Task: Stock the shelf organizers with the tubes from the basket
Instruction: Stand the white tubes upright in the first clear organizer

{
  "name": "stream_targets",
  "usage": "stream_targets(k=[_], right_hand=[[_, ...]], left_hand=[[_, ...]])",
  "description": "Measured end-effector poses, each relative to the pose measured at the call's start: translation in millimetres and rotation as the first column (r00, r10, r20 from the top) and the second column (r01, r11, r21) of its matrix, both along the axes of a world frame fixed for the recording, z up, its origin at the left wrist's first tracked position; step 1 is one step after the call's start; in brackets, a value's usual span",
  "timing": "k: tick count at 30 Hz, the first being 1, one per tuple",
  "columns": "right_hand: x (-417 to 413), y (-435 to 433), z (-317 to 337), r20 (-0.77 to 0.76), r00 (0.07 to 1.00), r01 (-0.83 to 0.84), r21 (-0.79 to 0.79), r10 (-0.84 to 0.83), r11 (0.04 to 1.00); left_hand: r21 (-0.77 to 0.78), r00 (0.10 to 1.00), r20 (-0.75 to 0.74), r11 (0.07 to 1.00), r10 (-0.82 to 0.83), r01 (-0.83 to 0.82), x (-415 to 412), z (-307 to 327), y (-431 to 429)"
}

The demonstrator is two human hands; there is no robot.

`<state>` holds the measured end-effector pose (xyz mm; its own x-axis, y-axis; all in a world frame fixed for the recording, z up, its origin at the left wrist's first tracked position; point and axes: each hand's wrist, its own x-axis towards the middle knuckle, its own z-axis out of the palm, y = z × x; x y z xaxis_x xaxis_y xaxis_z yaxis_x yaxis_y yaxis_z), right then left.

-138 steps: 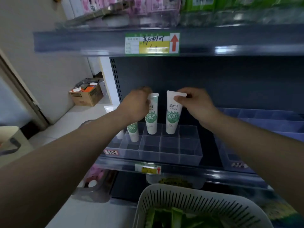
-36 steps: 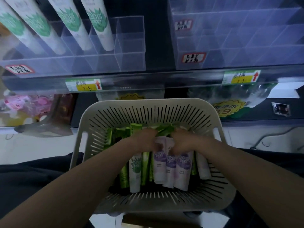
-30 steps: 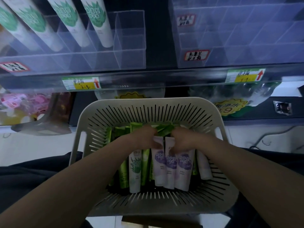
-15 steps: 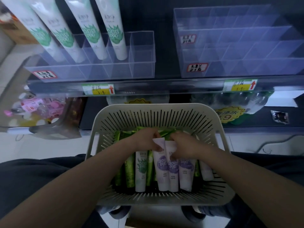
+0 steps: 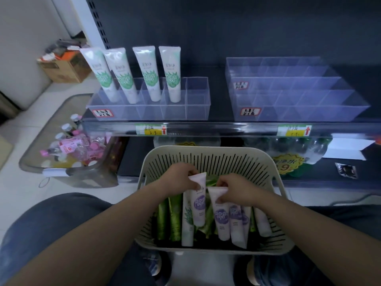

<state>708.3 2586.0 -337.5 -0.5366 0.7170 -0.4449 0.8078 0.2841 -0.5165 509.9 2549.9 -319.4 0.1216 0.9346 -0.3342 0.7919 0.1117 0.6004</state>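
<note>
A slotted beige basket sits before me holding several tubes, green ones at left and white-and-purple ones at right. My left hand pinches the flat end of one purple-print tube, lifted slightly above the pile. My right hand pinches the end of a second purple-print tube. On the shelf, the left clear organizer holds several white tubes with green print standing upright. The right clear organizer has nothing in it.
A clear bin of pink bottles stands on the floor at left. A cardboard box sits farther back. Price tags line the shelf edge. Bottled water packs fill the lower shelf.
Earlier both hands stood tubes in the left organizer. They then dropped into the basket, and over the last second each has lifted a purple-print tube by its end.
</note>
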Motion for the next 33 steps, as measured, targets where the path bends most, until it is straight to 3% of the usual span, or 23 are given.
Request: stream_targets(k=[16,33], right_hand=[[-81,16,128,-0.252,0.967,0.064,0.188,-0.015,0.980],[-197,63,218,-0.566,0.819,0.116,0.315,0.089,0.942]], left_hand=[[0.312,0.991,-0.025,0.943,0.133,-0.119,-83,115,-13],[0.530,0.938,-0.041,0.803,0.344,-0.271,-190,205,10]])
